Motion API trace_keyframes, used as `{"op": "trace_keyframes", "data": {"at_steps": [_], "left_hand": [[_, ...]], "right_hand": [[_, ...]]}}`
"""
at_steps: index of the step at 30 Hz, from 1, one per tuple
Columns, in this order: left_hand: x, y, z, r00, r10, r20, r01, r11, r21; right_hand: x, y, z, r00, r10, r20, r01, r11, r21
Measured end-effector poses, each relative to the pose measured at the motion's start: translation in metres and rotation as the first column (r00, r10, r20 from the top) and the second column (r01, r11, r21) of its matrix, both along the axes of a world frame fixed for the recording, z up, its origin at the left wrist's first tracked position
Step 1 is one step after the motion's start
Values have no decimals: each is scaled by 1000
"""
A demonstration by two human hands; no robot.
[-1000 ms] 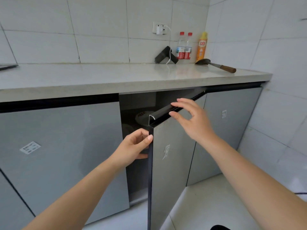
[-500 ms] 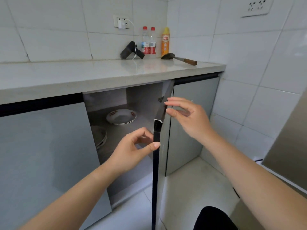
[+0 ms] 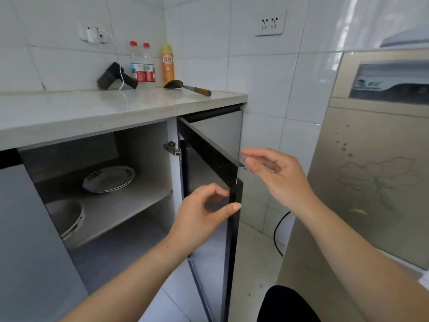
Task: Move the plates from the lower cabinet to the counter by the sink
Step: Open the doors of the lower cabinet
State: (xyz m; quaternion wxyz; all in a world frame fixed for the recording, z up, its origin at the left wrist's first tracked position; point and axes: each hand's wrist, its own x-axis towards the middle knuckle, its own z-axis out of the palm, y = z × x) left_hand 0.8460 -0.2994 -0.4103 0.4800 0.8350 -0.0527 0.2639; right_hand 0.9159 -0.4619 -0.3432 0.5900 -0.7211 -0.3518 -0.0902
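Left hand (image 3: pixel 204 210) on cabinet door (image 3: pixel 209 152) edge, right hand (image 3: pixel 278 175) beside; plates (image 3: pixel 109 180) inside.

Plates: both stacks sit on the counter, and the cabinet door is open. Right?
No. The head view shows the back stack and the front stack on the shelf inside the cabinet, not on the counter. The door is open.
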Motion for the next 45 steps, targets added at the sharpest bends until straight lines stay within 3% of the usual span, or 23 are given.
{"op": "trace_keyframes", "data": {"at_steps": [6, 8, 13, 17, 25, 30, 37, 45], "left_hand": [[12, -12, 12, 985, -128, -117, 147, 975, 167], [21, -6, 18, 995, -37, -88, 56, 973, 223], [51, 17, 42, 965, 196, 171, -239, 930, 279], [75, 16, 57, 960, 182, 214, -250, 903, 350], [122, -2, 55, 984, 81, 157, -153, 836, 527], [148, -13, 54, 969, 105, 222, -205, 844, 496], [183, -35, 45, 952, 154, 265, -222, 943, 250], [201, -44, 39, 925, 213, 315, -298, 921, 250]], "right_hand": [[5, -15, -3, 996, -84, -23, 84, 996, 16], [10, -18, -4, 992, -122, -41, 123, 992, 26], [20, -25, -6, 987, -147, -62, 150, 988, 37], [29, -32, -7, 983, -170, -65, 172, 984, 34], [56, -47, -10, 979, -196, -63, 201, 977, 73], [80, -56, -16, 973, -226, -50, 231, 967, 109], [111, -63, -28, 966, -260, 11, 260, 965, 19], [130, -64, -28, 957, -288, 19, 288, 957, 17]]}}
